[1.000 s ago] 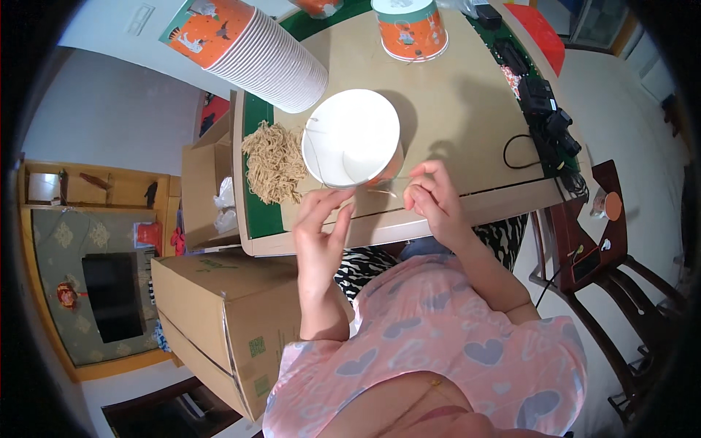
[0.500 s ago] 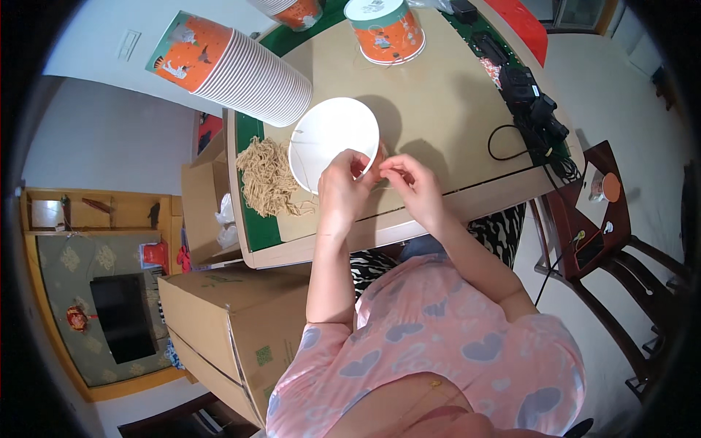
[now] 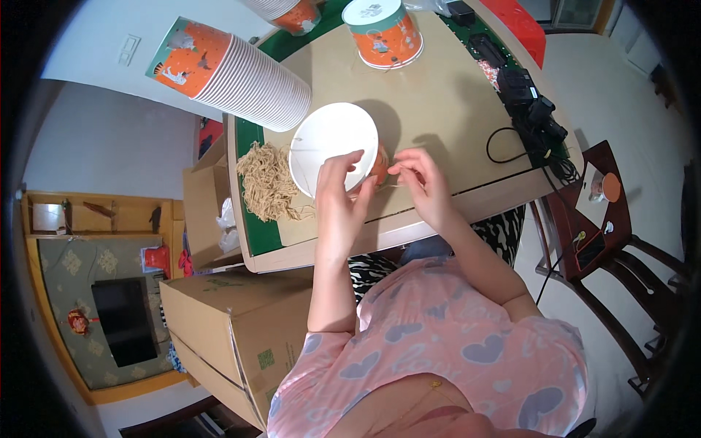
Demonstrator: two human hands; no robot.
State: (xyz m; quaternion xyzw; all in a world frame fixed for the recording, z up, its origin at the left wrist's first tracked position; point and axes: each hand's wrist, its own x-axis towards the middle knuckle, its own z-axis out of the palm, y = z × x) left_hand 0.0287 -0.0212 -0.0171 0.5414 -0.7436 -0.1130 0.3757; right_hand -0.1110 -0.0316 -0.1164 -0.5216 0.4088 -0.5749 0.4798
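Observation:
A paper bucket [image 3: 330, 142], white inside with an orange printed side, stands mouth up on the table. My left hand [image 3: 340, 191] is at its near right rim, forefinger over the mouth and thumb on the outer side, the two fingertips apart. Just right of the bucket, my right hand [image 3: 427, 186] has thumb and forefinger pinched together. A thin tan string [image 3: 391, 185] runs from the bucket's side to these fingers; its ends are hard to make out. Left of the bucket lies a heap of tan strings [image 3: 264, 181].
A tall stack of nested buckets [image 3: 252, 84] leans at the far left, another stack [image 3: 292, 16] behind it. An upturned bucket [image 3: 385, 36] stands at the far side. Black adapters and cables [image 3: 527, 102] line the right edge. Cardboard boxes [image 3: 234, 321] stand left of the table [image 3: 453, 109].
My hands have drawn apart: the left fingers have loosened and spread at the rim, and the right hand has shifted slightly right, still pinched.

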